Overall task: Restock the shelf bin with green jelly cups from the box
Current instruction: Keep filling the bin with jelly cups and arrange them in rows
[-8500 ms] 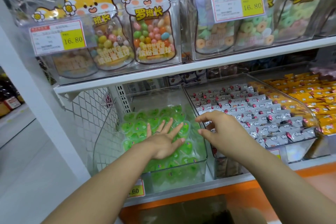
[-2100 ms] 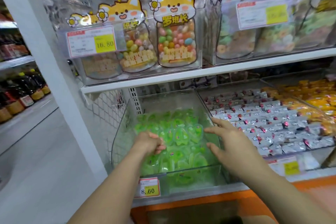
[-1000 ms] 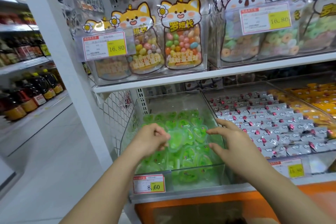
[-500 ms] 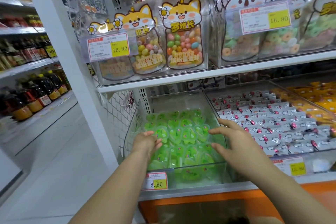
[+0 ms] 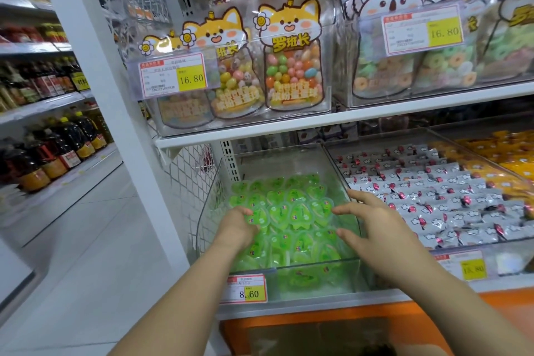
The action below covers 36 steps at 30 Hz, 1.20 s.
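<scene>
Several green jelly cups (image 5: pixel 291 217) fill a clear shelf bin (image 5: pixel 315 279) on the lower shelf, with a price tag reading 8.60 on its front. My left hand (image 5: pixel 235 228) is at the bin's left side, its fingers curled down among the cups and pinching one green jelly cup (image 5: pixel 258 218) by its edge. Over the right side of the pile, my right hand (image 5: pixel 372 225) is spread with straight fingers and the thumb apart, fingertips touching the cups. No supply box is clearly in view.
A bin of grey wrapped sweets (image 5: pixel 433 199) stands right of the green one, with yellow packets (image 5: pixel 502 159) beyond it. The upper shelf (image 5: pixel 346 118) carries clear cases of candy bags close overhead. A wire mesh panel (image 5: pixel 190 182) and a white post (image 5: pixel 115 124) are on the left.
My left hand has dropped from above the middle of the pile to the bin's left side, among the cups. My right hand has stayed spread over the right side.
</scene>
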Available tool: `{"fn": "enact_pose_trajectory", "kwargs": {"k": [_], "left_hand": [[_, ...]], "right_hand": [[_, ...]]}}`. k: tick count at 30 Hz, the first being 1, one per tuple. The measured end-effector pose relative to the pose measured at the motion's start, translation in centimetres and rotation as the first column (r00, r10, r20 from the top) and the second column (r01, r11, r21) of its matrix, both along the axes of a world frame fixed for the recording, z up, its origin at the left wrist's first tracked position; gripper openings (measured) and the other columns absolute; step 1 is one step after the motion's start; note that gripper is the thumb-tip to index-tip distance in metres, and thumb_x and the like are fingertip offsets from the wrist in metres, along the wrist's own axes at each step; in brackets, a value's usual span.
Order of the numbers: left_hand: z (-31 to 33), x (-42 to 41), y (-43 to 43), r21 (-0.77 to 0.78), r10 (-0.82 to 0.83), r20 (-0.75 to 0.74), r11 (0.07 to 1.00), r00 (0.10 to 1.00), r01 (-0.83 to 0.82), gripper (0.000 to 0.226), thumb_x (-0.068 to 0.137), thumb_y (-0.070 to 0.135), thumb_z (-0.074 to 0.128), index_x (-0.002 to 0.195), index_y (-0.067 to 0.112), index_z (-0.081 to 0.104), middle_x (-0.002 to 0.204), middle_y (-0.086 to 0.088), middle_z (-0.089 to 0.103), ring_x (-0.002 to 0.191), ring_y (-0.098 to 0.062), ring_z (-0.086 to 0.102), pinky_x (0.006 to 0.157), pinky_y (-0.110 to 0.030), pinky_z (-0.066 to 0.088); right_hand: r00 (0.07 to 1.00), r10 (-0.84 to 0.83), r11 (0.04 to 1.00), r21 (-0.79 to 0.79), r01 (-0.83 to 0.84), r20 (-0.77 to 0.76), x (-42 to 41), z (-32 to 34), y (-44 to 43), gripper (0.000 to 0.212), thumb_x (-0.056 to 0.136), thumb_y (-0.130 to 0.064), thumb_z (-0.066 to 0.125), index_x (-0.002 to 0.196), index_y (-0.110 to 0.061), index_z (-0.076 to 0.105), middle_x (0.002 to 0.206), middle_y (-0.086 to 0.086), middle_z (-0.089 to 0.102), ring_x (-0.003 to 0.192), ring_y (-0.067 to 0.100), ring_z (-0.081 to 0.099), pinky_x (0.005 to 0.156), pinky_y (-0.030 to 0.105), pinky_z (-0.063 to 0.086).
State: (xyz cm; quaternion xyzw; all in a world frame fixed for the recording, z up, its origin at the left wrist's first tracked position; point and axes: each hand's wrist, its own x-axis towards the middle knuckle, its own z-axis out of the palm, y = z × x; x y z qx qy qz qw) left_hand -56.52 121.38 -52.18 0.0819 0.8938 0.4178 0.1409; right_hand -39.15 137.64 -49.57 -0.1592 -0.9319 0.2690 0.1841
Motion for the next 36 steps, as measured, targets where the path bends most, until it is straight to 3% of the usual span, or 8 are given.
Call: {"fn": "enact_pose_trajectory", "kwargs": {"k": [4, 8, 12, 19, 23, 27, 31, 36], "left_hand": [[2.4, 2.2, -2.0, -0.235, -0.209, -0.233, 0.96, 0.95, 0.153, 0.038, 0.092, 0.016, 0.059, 0.129, 0.02, 0.051, 0.134, -0.004, 0.051, 0.113, -0.019, 0.055, 0.088, -0.021, 0.041], [3.6, 4.8, -5.1, -0.16, -0.332, -0.366, 0.943, 0.87, 0.292, 0.027, 0.091, 0.01, 0.059, 0.116, 0.021, 0.06, 0.118, 0.006, 0.06, 0.096, -0.009, 0.062, 0.084, -0.019, 0.044], [3.3, 5.8, -7.3, -0.05, -0.306, -0.429, 0.948, 0.85, 0.316, 0.026, 0.09, 0.011, 0.059, 0.104, 0.033, 0.059, 0.102, 0.019, 0.06, 0.088, 0.0, 0.062, 0.084, -0.02, 0.047], [2.8, 5.4, -9.0, 0.034, -0.264, -0.498, 0.946, 0.826, 0.323, 0.027, 0.092, 0.017, 0.057, 0.101, 0.042, 0.056, 0.1, 0.027, 0.058, 0.087, 0.008, 0.057, 0.075, -0.007, 0.044], [2.7, 5.0, -9.9, 0.07, -0.254, -0.51, 0.94, 0.822, 0.334, 0.027, 0.092, 0.017, 0.055, 0.102, 0.043, 0.056, 0.097, 0.03, 0.057, 0.084, 0.012, 0.054, 0.072, -0.005, 0.042], [2.8, 4.5, -10.9, 0.115, -0.244, -0.495, 0.933, 0.834, 0.342, 0.026, 0.092, 0.015, 0.055, 0.102, 0.039, 0.058, 0.093, 0.029, 0.058, 0.086, 0.014, 0.053, 0.068, -0.002, 0.042], [2.9, 4.6, -11.4, 0.23, -0.226, -0.38, 0.916, 0.897, 0.329, 0.017, 0.09, 0.027, 0.058, 0.101, 0.04, 0.055, 0.084, 0.019, 0.064, 0.075, 0.01, 0.06, 0.068, -0.011, 0.046], [3.1, 5.4, -11.0, 0.41, -0.277, -0.158, 0.855, 0.948, 0.318, 0.015, 0.092, 0.025, 0.056, 0.098, 0.038, 0.05, 0.086, 0.006, 0.069, 0.071, -0.002, 0.068, 0.064, -0.021, 0.049]], "right_hand": [[0.997, -0.04, 0.99, 0.136, 0.049, -0.07, 0.2, -0.1, -0.6, 0.031, 0.079, -0.021, 0.071, 0.11, -0.026, 0.067, 0.135, 0.002, 0.051, 0.124, 0.025, 0.046, 0.103, 0.04, 0.034], [0.968, 0.089, 0.969, 0.247, -0.029, -0.235, 0.1, 0.3, -3.0, 0.021, 0.074, -0.018, 0.075, 0.094, -0.022, 0.072, 0.099, -0.003, 0.068, 0.096, 0.024, 0.062, 0.086, 0.044, 0.048], [0.985, 0.162, 0.979, 0.134, -0.154, -0.055, -1.9, 0.0, -5.7, 0.024, 0.087, -0.035, 0.06, 0.11, -0.028, 0.067, 0.105, -0.015, 0.066, 0.102, 0.008, 0.058, 0.09, 0.028, 0.045], [0.944, 0.008, 0.991, 0.125, -0.052, 0.33, -7.0, -0.8, -8.0, 0.033, 0.081, -0.051, 0.06, 0.102, -0.026, 0.065, 0.096, -0.002, 0.067, 0.092, 0.017, 0.063, 0.073, 0.027, 0.047], [0.944, 0.039, 0.999, -0.001, -0.041, 0.328, -8.1, -1.1, -7.6, 0.014, 0.079, -0.025, 0.062, 0.065, -0.025, 0.06, 0.078, -0.003, 0.066, 0.079, 0.016, 0.064, 0.071, 0.025, 0.05], [0.992, 0.08, 0.979, -0.197, -0.06, 0.095, -7.0, 0.0, -7.3, 0.015, 0.082, -0.004, 0.06, 0.072, -0.014, 0.065, 0.061, -0.007, 0.057, 0.055, 0.004, 0.047, 0.053, 0.01, 0.036], [0.986, 0.063, 0.797, -0.587, -0.144, -0.156, -5.8, 1.0, -8.8, 0.014, 0.085, -0.003, 0.062, 0.074, -0.011, 0.062, 0.058, -0.005, 0.059, 0.053, 0.004, 0.048, 0.05, 0.01, 0.037], [0.987, 0.078, 0.614, -0.773, -0.16, -0.142, -5.0, 0.8, -11.8, 0.017, 0.084, 0.0, 0.06, 0.073, -0.012, 0.056, 0.066, -0.001, 0.065, 0.052, 0.006, 0.048, 0.05, 0.017, 0.036]]}}
